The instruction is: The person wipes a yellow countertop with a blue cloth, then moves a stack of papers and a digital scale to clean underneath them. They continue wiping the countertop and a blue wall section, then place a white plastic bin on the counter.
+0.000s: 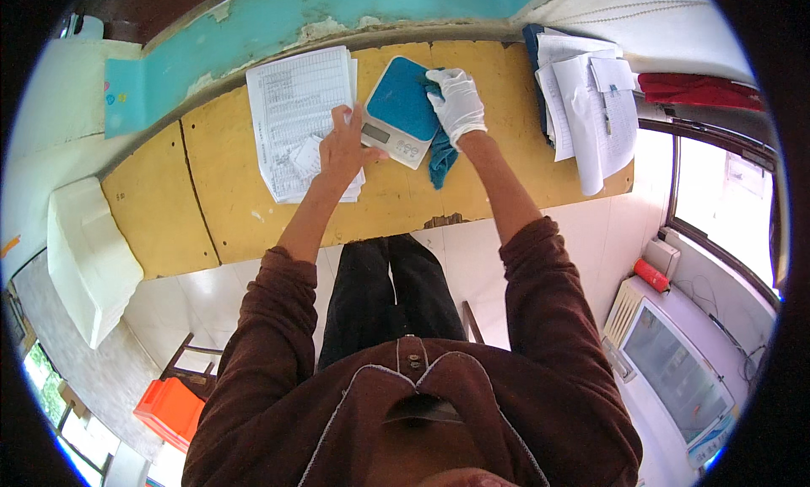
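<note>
A white digital kitchen scale [378, 135] with a blue top plate lies tilted in heading on the yellow wooden table [240, 224]. My bare left hand [345, 142] grips its near left corner, thumb along the front edge and fingers by the left side. A white glove covers my right hand [457, 104], which holds a teal cloth [443, 161] against the scale's right edge. Part of the cloth shows above the fingers, and the rest hangs down onto the tabletop. My left wrist passes over a stack of printed sheets [278, 101] with small paper slips [307, 157] on top.
Folders and papers [591, 107] with a pen lie at the table's right end. A white foam box [88, 246] stands at the left end. Beyond the table's back edge runs a peeling turquoise wall [253, 35]. An orange container [168, 411] and a chest freezer [674, 367] are lower down.
</note>
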The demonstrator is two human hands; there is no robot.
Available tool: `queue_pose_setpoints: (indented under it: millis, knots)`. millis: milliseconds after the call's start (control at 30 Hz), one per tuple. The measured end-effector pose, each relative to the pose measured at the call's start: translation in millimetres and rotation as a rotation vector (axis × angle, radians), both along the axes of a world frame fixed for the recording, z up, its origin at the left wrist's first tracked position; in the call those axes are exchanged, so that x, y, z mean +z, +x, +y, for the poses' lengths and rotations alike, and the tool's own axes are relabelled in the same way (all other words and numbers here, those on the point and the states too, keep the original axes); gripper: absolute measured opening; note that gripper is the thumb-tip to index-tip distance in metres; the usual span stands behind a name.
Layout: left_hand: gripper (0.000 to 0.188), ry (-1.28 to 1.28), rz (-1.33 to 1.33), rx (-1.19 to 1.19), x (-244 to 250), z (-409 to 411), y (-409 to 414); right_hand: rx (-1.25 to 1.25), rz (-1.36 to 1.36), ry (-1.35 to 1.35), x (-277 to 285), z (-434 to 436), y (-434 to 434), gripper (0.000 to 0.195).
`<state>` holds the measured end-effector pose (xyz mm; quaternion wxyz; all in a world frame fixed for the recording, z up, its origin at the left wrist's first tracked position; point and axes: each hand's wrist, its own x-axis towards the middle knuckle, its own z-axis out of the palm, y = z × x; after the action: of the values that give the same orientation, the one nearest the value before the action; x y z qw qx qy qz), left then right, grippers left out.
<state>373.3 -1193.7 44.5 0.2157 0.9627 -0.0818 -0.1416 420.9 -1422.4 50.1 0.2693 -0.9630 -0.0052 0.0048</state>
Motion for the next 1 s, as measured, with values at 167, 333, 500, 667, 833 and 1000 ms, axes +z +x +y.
queue_pose_setpoints:
  millis: [167, 333, 500, 667, 833, 1000]
  knots:
    - [0.102, -0.019, 0.024, -0.017, -7, 5, 1, 0.033, 0.038, -0.197, -5, 46, -25, 0.022]
    - [0.102, -0.048, 0.005, -0.019, -11, 7, 4, 0.236, -0.082, 0.021, -1, 49, -41, 0.024]
    - [0.103, -0.099, 0.034, -0.006, -15, 11, 5, -0.206, -0.032, 0.009, 1, 5, 2, 0.017]
    - [0.104, -0.056, 0.014, -0.03, -6, 4, 5, 0.045, 0.015, -0.07, -3, 51, -39, 0.019]
    - [0.107, -0.066, -0.016, -0.02, -8, 8, 3, 0.094, -0.074, 0.197, 15, 54, -30, 0.022]
    - [0.109, -0.11, 0.016, -0.032, -5, 1, 5, -0.204, -0.105, -0.048, -8, 42, 41, 0.02]
